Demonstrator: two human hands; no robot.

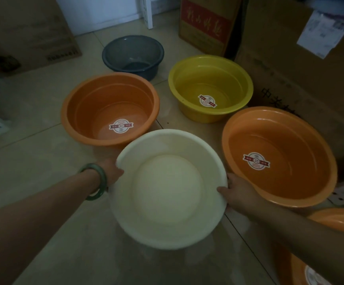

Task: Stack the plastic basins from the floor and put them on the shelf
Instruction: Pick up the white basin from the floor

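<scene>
A white basin point(170, 190) is held between both hands, low over the tiled floor and tilted toward me. My left hand point(112, 171), with a green bangle on the wrist, grips its left rim. My right hand point(235, 191) grips its right rim. On the floor stand an orange basin point(110, 108) at the left, a yellow basin point(210, 87) behind, a grey basin point(133, 55) farthest back, and another orange basin point(278, 155) at the right. A third orange basin point(339, 223) shows partly at the lower right, behind my right forearm.
Cardboard boxes point(302, 64) line the right side and a red-printed box point(206, 23) stands at the back. Another box point(25, 33) sits at the back left. A white post point(148, 11) rises at the back centre. Bare tiled floor point(29, 161) lies at the left.
</scene>
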